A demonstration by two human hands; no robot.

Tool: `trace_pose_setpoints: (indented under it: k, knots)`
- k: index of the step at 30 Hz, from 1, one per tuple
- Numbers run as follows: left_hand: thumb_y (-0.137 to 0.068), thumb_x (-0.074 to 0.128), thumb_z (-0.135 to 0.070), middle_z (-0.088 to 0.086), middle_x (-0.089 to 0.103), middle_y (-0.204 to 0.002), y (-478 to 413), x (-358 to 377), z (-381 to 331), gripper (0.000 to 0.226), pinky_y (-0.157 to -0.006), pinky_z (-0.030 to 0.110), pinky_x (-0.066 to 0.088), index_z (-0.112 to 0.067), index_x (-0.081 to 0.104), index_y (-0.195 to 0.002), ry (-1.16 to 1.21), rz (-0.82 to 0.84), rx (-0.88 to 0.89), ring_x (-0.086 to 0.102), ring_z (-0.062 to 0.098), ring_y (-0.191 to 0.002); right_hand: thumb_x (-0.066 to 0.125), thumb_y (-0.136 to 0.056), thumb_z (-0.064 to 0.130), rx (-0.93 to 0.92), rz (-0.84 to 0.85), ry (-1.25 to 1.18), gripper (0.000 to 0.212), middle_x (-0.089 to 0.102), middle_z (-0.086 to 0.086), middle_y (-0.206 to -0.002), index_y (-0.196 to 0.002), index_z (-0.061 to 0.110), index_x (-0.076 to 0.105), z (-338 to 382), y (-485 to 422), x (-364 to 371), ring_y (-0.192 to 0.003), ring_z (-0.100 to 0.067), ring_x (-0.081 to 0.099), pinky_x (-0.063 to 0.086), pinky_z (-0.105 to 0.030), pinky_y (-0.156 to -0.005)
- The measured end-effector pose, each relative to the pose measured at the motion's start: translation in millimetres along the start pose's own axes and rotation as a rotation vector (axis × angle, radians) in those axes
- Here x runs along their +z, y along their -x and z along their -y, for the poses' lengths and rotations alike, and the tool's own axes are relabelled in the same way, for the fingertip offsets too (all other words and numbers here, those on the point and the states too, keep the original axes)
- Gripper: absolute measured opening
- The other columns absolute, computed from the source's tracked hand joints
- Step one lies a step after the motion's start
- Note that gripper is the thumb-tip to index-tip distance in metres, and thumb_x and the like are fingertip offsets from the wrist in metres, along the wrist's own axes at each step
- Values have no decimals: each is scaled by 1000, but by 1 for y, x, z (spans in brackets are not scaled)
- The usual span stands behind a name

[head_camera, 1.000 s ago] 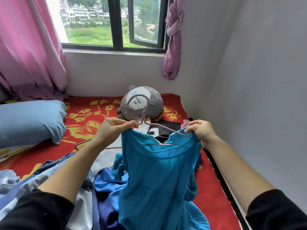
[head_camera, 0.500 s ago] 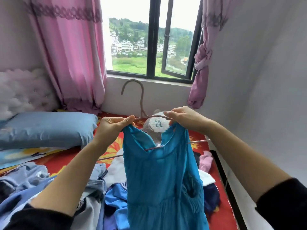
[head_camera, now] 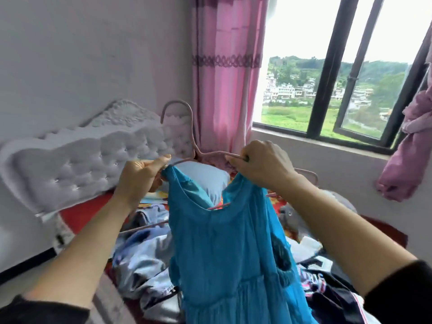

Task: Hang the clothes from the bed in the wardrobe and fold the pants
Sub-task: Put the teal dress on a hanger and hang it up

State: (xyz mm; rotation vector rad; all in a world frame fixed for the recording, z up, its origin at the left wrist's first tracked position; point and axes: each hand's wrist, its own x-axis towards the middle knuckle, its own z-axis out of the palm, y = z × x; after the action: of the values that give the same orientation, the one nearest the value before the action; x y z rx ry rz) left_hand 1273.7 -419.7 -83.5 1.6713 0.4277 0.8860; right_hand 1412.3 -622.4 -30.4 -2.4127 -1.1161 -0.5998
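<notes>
A bright blue sleeveless dress (head_camera: 229, 249) hangs in front of me from a pale pink hanger (head_camera: 187, 127), whose hook points up. My left hand (head_camera: 140, 176) pinches the dress's left shoulder strap against the hanger arm. My right hand (head_camera: 261, 164) grips the right strap together with the hanger's right arm. Beneath the dress, a heap of clothes (head_camera: 145, 260) in light blue, white and dark fabric lies on the bed.
A white tufted headboard (head_camera: 88, 160) stands at left, a blue pillow (head_camera: 210, 181) behind the dress. Pink curtains (head_camera: 224, 78) flank a dark-framed window (head_camera: 332, 73). A grey plush toy (head_camera: 292, 218) lies on the red bedsheet (head_camera: 84, 211) at right.
The view has turned left and upward, bringing the headboard in. Both hands have raised the dress and hanger higher, and my right hand has slid closer to the hook.
</notes>
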Motion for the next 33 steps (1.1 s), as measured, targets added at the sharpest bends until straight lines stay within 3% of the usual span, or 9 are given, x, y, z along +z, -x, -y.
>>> trace_pose_setpoints:
  k: [2, 6, 10, 15, 17, 20, 26, 29, 33]
  knots:
    - [-88, 64, -30, 3, 32, -45, 7, -41, -11, 46, -41, 18, 28, 2, 51, -58, -59, -25, 12, 28, 12, -39, 54, -88, 51, -34, -25, -69, 54, 46, -4, -54, -52, 11, 47, 33, -11, 8, -58, -30, 51, 27, -29, -47]
    - [-87, 65, -31, 1, 35, -50, 20, -130, -38, 36, -46, 18, 28, -16, 65, -54, -184, 21, 63, 30, 13, -48, 56, -86, 44, -62, -9, -277, 48, 43, -4, -51, -52, 11, 49, 105, -37, 25, -59, -31, 49, 35, -31, -54]
    - [-84, 67, -35, -7, 36, -49, 33, -226, -59, 34, -53, 25, 29, -21, 70, -53, -243, -96, 59, 32, 13, -50, 63, -84, 47, -121, -10, -438, 57, 35, -4, -46, -50, 5, 48, 189, -69, 34, -48, -23, 37, 31, -31, -50]
    - [-77, 72, -29, -9, 60, -54, 54, -359, -72, 16, -47, 15, 41, -15, 73, -85, -416, -276, 63, 44, 9, -53, 63, -84, 49, -229, 13, -599, 56, 63, -22, -66, -76, -6, 68, 315, -99, 50, -53, -20, 43, 35, -27, -51]
    - [-80, 72, -28, -9, 66, -63, 64, -411, -73, 11, -54, 20, 46, -19, 73, -86, -568, -337, 82, 52, 9, -60, 63, -86, 50, -266, 66, -647, 55, 68, -16, -66, -77, -4, 71, 365, -103, 64, -50, -16, 44, 33, -22, -46]
    - [-84, 70, -29, -8, 68, -73, 74, -478, -71, 12, -64, 20, 44, -19, 73, -89, -668, -412, 122, 58, -2, -65, 62, -89, 48, -302, 137, -695, 47, 52, 7, -45, -64, 9, 69, 436, -103, 85, -40, -9, 38, 27, -16, -35]
    - [-85, 69, -28, -1, 66, -75, 77, -590, -58, 13, -66, 27, 43, -31, 66, -74, -782, -643, 191, 54, 10, -67, 59, -91, 36, -439, 289, -804, 33, 66, 2, -64, -70, 14, 70, 567, -109, 116, -54, -10, 52, 39, -21, -48]
    - [-86, 69, -24, -2, 68, -75, 80, -632, -46, 13, -63, 21, 43, -29, 65, -74, -830, -670, 202, 57, 11, -67, 64, -89, 30, -562, 431, -867, 27, 68, -1, -70, -68, 14, 65, 632, -108, 125, -59, -11, 55, 44, -21, -56]
    - [-86, 69, -26, -6, 67, -71, 86, -682, -30, 11, -62, 30, 45, -28, 65, -76, -950, -672, 177, 60, 14, -68, 65, -88, 39, -640, 538, -927, 27, 60, -3, -71, -74, 16, 69, 716, -105, 142, -66, -12, 51, 43, -24, -61]
